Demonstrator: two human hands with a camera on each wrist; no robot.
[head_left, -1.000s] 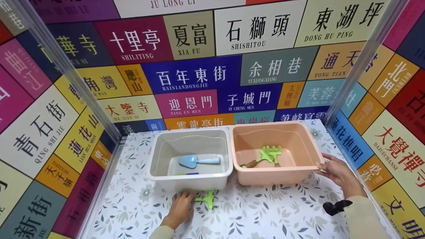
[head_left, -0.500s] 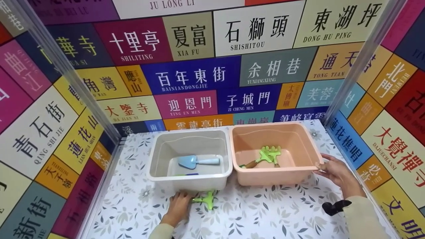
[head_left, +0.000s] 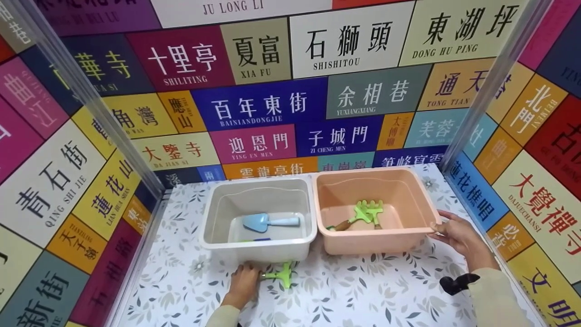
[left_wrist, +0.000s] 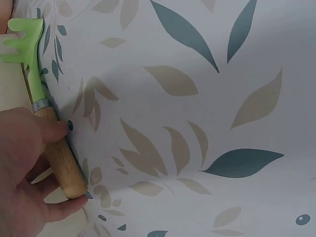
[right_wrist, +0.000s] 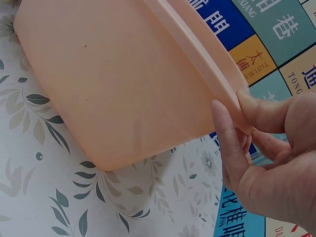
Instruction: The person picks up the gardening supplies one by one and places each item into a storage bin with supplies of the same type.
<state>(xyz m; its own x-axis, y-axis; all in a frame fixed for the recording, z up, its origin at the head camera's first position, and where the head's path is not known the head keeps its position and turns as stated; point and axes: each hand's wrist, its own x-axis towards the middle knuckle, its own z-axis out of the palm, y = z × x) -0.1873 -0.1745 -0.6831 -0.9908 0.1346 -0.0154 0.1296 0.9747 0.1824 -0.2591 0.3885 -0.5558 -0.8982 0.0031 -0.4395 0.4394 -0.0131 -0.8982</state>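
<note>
In the left wrist view my left hand (left_wrist: 24,168) holds the wooden handle of a green hand rake (left_wrist: 61,165), thumb on top and fingers beneath. The head view shows this hand (head_left: 243,281) low over the table, just in front of the grey bin (head_left: 258,245), with the rake's green tines pointing right. My right hand (head_left: 463,234) pinches the near right corner rim of the peach bin (head_left: 376,243); the right wrist view shows thumb and fingers on that rim (right_wrist: 197,57). Two green garden forks (head_left: 363,211) with brown handles lie inside the peach bin.
A light blue trowel (head_left: 258,222) lies in the grey bin, near a partly hidden green and blue item (head_left: 255,239). Both bins stand side by side on a leaf-patterned tabletop (head_left: 354,290). Printed walls (head_left: 268,100) enclose the back and sides.
My left hand has shifted slightly left along the rake, and more of the rake's neck shows. The right hand keeps its place on the peach bin's rim.
</note>
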